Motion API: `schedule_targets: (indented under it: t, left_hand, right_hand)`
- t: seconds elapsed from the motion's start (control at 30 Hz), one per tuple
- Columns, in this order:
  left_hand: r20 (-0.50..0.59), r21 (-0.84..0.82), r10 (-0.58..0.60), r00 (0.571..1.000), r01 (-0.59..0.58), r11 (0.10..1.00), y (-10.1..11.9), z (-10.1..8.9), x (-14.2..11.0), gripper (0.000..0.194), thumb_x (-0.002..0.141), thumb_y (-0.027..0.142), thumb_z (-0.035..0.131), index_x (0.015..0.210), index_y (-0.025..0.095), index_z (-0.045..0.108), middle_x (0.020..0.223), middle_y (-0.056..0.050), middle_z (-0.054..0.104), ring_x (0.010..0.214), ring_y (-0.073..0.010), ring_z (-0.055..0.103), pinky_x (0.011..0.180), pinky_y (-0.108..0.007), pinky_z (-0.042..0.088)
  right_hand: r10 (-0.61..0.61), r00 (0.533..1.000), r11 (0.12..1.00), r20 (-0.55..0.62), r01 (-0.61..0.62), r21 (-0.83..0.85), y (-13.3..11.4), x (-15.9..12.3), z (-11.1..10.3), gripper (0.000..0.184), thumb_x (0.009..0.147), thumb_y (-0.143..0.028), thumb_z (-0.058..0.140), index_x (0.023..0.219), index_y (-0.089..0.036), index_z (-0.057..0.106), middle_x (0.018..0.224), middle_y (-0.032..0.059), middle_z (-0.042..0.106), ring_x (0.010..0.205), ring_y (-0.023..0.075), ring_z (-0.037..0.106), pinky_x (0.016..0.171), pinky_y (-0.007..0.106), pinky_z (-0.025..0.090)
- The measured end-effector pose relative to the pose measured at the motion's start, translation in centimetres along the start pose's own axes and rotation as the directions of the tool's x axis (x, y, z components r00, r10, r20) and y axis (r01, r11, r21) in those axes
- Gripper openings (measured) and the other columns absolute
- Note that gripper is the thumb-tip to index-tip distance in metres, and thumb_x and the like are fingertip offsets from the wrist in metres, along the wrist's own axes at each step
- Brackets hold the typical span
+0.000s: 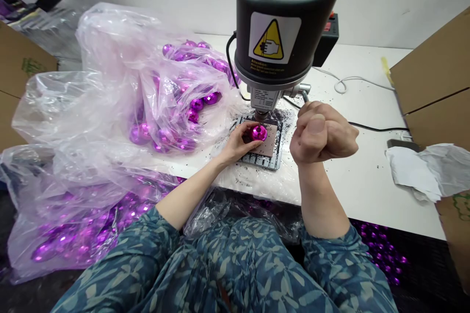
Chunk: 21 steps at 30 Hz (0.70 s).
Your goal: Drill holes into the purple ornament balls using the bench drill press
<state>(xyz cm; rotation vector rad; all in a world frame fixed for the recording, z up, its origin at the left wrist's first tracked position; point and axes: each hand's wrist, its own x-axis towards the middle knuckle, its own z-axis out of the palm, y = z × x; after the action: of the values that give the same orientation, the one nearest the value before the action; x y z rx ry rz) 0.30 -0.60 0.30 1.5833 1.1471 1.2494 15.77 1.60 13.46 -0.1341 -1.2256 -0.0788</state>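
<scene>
My left hand (238, 143) pinches a shiny purple ball (259, 132) and holds it on the small work plate (273, 154) of a bench drill press (284, 24), right under the spindle (261, 113). My right hand (321, 132) is a closed fist around the machine's feed lever (304, 95), whose grey end sticks out above my fingers. Dark shavings lie scattered around the plate.
A large clear plastic bag (110, 102) of several purple balls fills the table's left side and spills onto my lap. Cardboard boxes (433, 73) stand at the right with crumpled white paper (422, 168). Cables (367, 127) run across the white table (367, 190). More purple balls (382, 254) lie below.
</scene>
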Motion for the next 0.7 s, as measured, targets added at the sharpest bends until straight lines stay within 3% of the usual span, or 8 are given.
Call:
schedule_targets:
  t: [0.2, 0.37, 0.53, 0.63, 0.7]
  left_hand:
    - [0.018, 0.048, 0.046, 0.999, -0.047, 0.998, -0.4, 0.0, 0.1, 0.053, 0.084, 0.041, 0.091, 0.128, 0.021, 0.069, 0.124, -0.011, 0.076, 0.114, -0.0261, 0.071, 0.102, -0.040, 0.057]
    - [0.041, 0.153, 0.091, 0.995, -0.096, 0.984, -1.0, -0.1, 0.1, 0.053, 0.088, 0.037, 0.087, 0.133, 0.020, 0.065, 0.129, -0.011, 0.074, 0.116, -0.0250, 0.072, 0.099, -0.038, 0.059]
    - [0.033, 0.153, 0.117, 0.993, -0.121, 0.981, -1.4, 0.0, 0.2, 0.053, 0.088, 0.035, 0.088, 0.133, 0.020, 0.065, 0.129, -0.011, 0.075, 0.117, -0.0246, 0.072, 0.100, -0.037, 0.059]
    - [0.031, 0.146, 0.105, 0.994, -0.108, 0.983, -1.4, 0.0, 0.3, 0.052, 0.088, 0.035, 0.088, 0.132, 0.020, 0.065, 0.129, -0.011, 0.075, 0.116, -0.0240, 0.072, 0.099, -0.037, 0.059]
    - [0.028, 0.142, 0.091, 0.995, -0.094, 0.985, -1.2, 0.1, 0.2, 0.052, 0.087, 0.035, 0.088, 0.132, 0.020, 0.066, 0.128, -0.011, 0.075, 0.115, -0.0239, 0.072, 0.099, -0.037, 0.060]
  right_hand:
    - [-0.125, 0.986, 0.991, 0.109, 0.120, 0.053, 0.0, 0.1, -0.2, 0.045, 0.093, -0.010, 0.053, 0.062, -0.022, 0.022, 0.053, -0.0066, 0.035, 0.041, 0.0043, 0.028, 0.037, 0.026, 0.024]
    - [-0.159, 0.980, 0.986, 0.119, 0.153, 0.059, 0.0, 0.0, -0.4, 0.044, 0.096, -0.008, 0.050, 0.064, -0.022, 0.023, 0.055, -0.0069, 0.034, 0.043, 0.0036, 0.032, 0.039, 0.025, 0.026]
    - [-0.173, 0.973, 0.984, 0.155, 0.165, 0.068, -0.1, -0.6, -0.8, 0.047, 0.095, -0.010, 0.054, 0.063, -0.022, 0.022, 0.051, -0.0081, 0.033, 0.040, 0.0038, 0.031, 0.038, 0.026, 0.026]
    - [-0.085, 0.990, 0.996, 0.114, 0.083, 0.018, -0.5, 0.5, -0.1, 0.049, 0.098, -0.012, 0.054, 0.061, -0.021, 0.023, 0.049, -0.0079, 0.027, 0.038, 0.0042, 0.026, 0.038, 0.027, 0.020]
    - [0.049, 0.996, 0.997, 0.077, -0.045, -0.054, -0.9, 2.0, 0.7, 0.051, 0.101, -0.017, 0.055, 0.059, -0.021, 0.026, 0.049, -0.0072, 0.026, 0.039, 0.0047, 0.024, 0.040, 0.030, 0.016]
